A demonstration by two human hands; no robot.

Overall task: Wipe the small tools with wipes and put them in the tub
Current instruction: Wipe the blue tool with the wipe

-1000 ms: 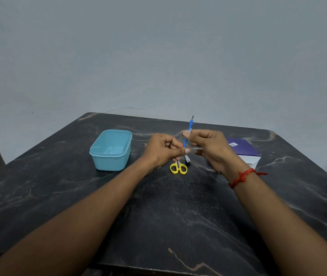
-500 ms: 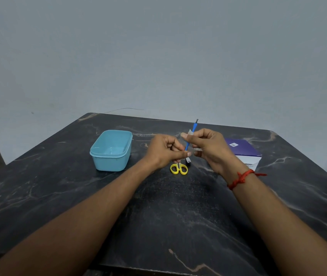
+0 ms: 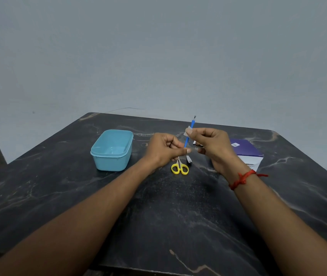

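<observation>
Two bare hands were up over the dark marbled table (image 3: 178, 216), and you worked between them. Farthest left, the light blue tub (image 3: 112, 150) stood open on the table, well apart from your fingers, with nothing visible inside it. Your left hand (image 3: 163, 150) was curled narrow, its thumb and fingertips pinching the lower end of the thin blue tool (image 3: 189, 133). That tool stood tilted, its dark metal tip pointing up and away from you. Below it on the table lay the yellow-handled scissors (image 3: 180, 168), with a small dark tool (image 3: 188, 159) just beside them; what kind it was you could not tell. Your right hand (image 3: 212, 146) was closed on a small pale wipe (image 3: 188, 130), pressed against the blue tool's shaft higher up. A red thread band (image 3: 242, 179) circled that wrist. Farthest right, a purple and white packet (image 3: 247, 154) rested on the table behind your right hand.
</observation>
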